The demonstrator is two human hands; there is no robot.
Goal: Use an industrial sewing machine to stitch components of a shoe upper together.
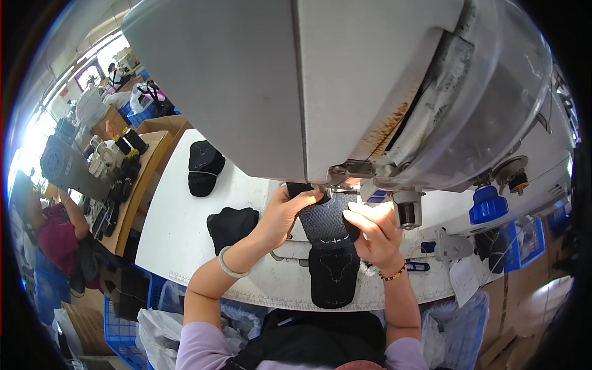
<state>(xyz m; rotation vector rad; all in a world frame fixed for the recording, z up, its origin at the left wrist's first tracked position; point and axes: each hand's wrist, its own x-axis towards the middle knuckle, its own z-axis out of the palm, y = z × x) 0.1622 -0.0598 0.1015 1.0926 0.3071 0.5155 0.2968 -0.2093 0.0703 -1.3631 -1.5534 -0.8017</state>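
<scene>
A black fabric piece with a grey mesh panel (322, 223) lies under the head of a large sewing machine (259, 86). Below it hangs a black padded part (333, 277) with a pale stitched outline, reaching down to the table's front edge. My left hand (279, 217) grips the mesh piece at its upper left, thumb near the needle area. At its right edge, my right hand (375, 233) pinches the same piece between thumb and fingers. The needle itself is hard to make out.
Two stacks of black pieces, one folded (231, 228) and one tied (205, 168), lie left on the white table (169, 228). A blue knob (488, 205) sits at right. Blue crates (524, 243) stand around. A person (65, 228) works at far left.
</scene>
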